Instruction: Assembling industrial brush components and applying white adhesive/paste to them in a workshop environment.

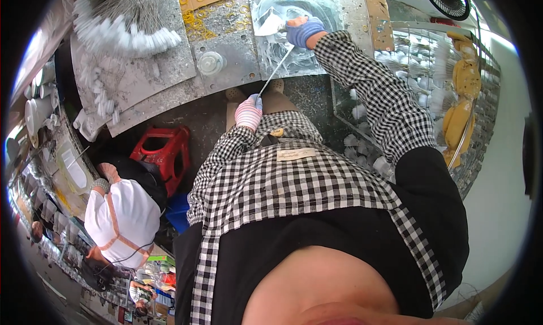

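My left hand (249, 113), in a pink-and-white striped glove, is closed around the lower end of a thin pale rod (275, 72) near my lap. The rod slants up and right over the bench edge to my right hand (305, 32), which wears a blue glove with bare fingertips. This hand is curled low over a board (294, 65) smeared with wet white paste. Beside its fingertips lies a white, roughly triangular piece (272, 23); whether the fingers grip it is unclear. The rod's upper end is hidden under the right hand.
Left on the bench fans a bundle of white-tipped wires (136, 34). Yellow rings (198, 22) and a clear round dish (210, 63) lie nearer. A red stool (164, 152) and a white-clad person (124, 220) are at left, a wire rack (418, 59) and fan (447, 0) at right.
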The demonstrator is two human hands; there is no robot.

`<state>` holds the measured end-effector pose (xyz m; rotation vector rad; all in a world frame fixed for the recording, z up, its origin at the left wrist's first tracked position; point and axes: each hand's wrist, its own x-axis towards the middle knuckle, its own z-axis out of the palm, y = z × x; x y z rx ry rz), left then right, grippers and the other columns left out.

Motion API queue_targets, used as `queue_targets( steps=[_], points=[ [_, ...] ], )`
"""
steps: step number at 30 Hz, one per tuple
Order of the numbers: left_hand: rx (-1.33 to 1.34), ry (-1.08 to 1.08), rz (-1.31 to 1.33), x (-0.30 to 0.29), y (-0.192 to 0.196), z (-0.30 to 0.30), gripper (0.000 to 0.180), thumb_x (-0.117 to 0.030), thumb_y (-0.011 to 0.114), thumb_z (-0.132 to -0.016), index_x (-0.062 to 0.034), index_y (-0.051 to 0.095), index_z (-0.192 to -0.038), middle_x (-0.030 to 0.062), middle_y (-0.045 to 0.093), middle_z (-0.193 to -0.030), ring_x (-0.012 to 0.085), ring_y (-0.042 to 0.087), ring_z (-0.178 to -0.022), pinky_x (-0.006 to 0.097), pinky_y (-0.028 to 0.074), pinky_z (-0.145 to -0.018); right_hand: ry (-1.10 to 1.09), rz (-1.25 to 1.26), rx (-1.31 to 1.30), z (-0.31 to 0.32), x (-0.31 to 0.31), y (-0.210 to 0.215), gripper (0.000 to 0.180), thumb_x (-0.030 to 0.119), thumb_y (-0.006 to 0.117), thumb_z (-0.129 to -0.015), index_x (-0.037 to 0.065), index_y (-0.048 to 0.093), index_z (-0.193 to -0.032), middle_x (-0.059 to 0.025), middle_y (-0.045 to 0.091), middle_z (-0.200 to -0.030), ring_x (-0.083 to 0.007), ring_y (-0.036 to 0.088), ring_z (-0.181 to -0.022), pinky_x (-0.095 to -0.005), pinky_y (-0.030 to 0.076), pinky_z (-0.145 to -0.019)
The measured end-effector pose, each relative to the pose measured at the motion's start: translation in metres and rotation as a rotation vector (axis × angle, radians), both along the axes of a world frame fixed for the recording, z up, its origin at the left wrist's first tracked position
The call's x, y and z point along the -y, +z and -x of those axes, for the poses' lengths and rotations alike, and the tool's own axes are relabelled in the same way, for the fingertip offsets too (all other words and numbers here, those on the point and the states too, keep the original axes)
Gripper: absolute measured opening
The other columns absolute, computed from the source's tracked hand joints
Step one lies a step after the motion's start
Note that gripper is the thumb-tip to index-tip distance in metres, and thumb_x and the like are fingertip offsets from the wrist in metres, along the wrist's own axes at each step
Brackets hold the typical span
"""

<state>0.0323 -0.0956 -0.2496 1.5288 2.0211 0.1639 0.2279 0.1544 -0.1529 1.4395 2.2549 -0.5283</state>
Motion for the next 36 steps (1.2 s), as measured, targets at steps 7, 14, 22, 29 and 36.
queue_targets(
  steps=[7, 14, 22, 29, 36],
  points=[
    [-0.013, -0.011, 0.043, -0.002, 0.008, -0.001, 0.028, -0.031, 0.055, -0.097, -0.0134, 0.068, -0.112, 0.0192, 0.07, -0.097, 0.0383, 0.066, -0.091, 0.048, 0.052, -0.081, 0.26, -0.058, 0.088, -0.041, -0.001, -0.018, 0.031, 0.026, 0.061, -0.088, 0.012, 0.07, -0.113, -0.0142, 0.072, -0.105, -0.0312, 0.07, -0.099, -0.0467, 0.055, -0.085],
    [0.011, 0.051, -0.082, 0.013, 0.011, -0.002, 0.026, -0.03, 0.061, -0.094, -0.012, 0.07, -0.11, 0.0192, 0.07, -0.098, 0.037, 0.067, -0.092, 0.044, 0.053, -0.082, 0.28, -0.147, 0.154, -0.081, -0.013, -0.024, 0.024, 0.02, 0.059, -0.087, 0.009, 0.073, -0.104, -0.0134, 0.073, -0.101, -0.0302, 0.071, -0.095, -0.0433, 0.057, -0.082],
    [-0.053, 0.051, -0.15, 0.024, 0.017, 0.0, 0.03, -0.035, 0.059, -0.095, -0.0135, 0.07, -0.113, 0.0142, 0.072, -0.101, 0.0333, 0.068, -0.094, 0.044, 0.053, -0.085, 0.166, -0.138, 0.049, -0.052, -0.014, -0.017, 0.029, 0.024, 0.057, -0.089, 0.01, 0.071, -0.111, -0.0138, 0.073, -0.104, -0.029, 0.071, -0.094, -0.0444, 0.057, -0.08],
    [-0.176, -0.007, -0.174, 0.03, 0.051, 0.014, 0.026, -0.035, 0.064, -0.093, -0.0137, 0.073, -0.105, 0.0138, 0.072, -0.094, 0.0342, 0.068, -0.088, 0.043, 0.053, -0.079, 0.252, -0.126, 0.096, -0.098, 0.005, -0.035, 0.032, 0.028, 0.054, -0.093, 0.013, 0.069, -0.117, -0.0132, 0.072, -0.107, -0.0269, 0.07, -0.097, -0.0438, 0.056, -0.083],
    [-0.151, -0.088, -0.327, 0.044, 0.06, 0.029, 0.02, -0.031, 0.065, -0.092, -0.0129, 0.072, -0.099, 0.0126, 0.069, -0.082, 0.0337, 0.067, -0.077, 0.043, 0.053, -0.069, 0.179, -0.204, 0.138, -0.174, -0.032, -0.027, 0.03, 0.034, 0.056, -0.09, 0.019, 0.07, -0.112, -0.0134, 0.072, -0.103, -0.0285, 0.07, -0.095, -0.0427, 0.055, -0.081]
  ],
)
